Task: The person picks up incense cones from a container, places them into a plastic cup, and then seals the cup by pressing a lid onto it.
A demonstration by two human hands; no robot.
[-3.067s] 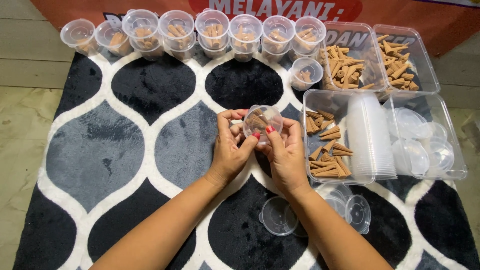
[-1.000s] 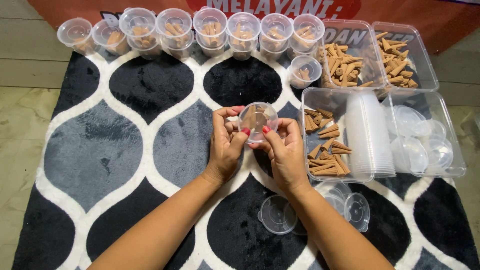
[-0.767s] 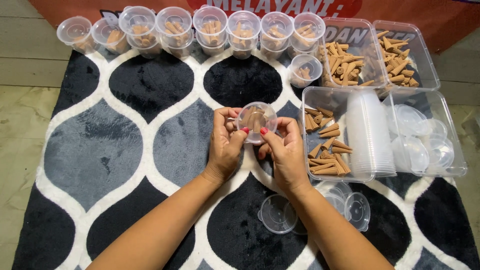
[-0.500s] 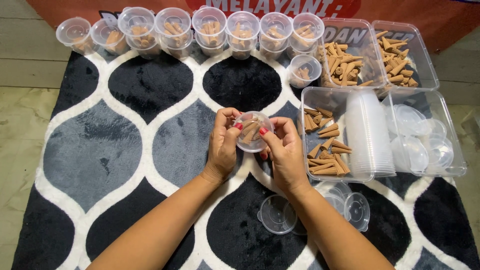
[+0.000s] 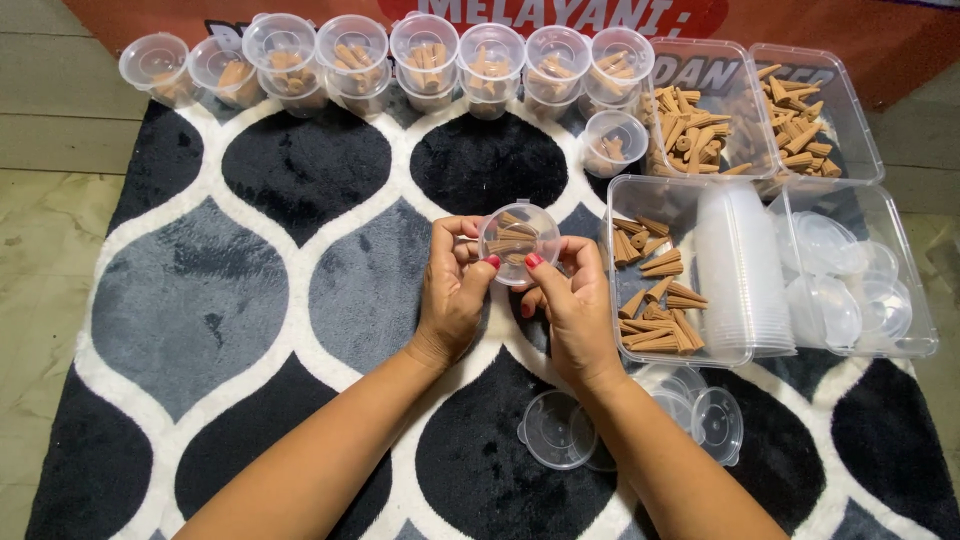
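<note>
Lidded cup tilted toward camera

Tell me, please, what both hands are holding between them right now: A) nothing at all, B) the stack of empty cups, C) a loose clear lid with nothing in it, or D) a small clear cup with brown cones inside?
D: the left hand and right hand together grip a small clear cup with brown cones visible inside it, above the patterned rug.
</note>
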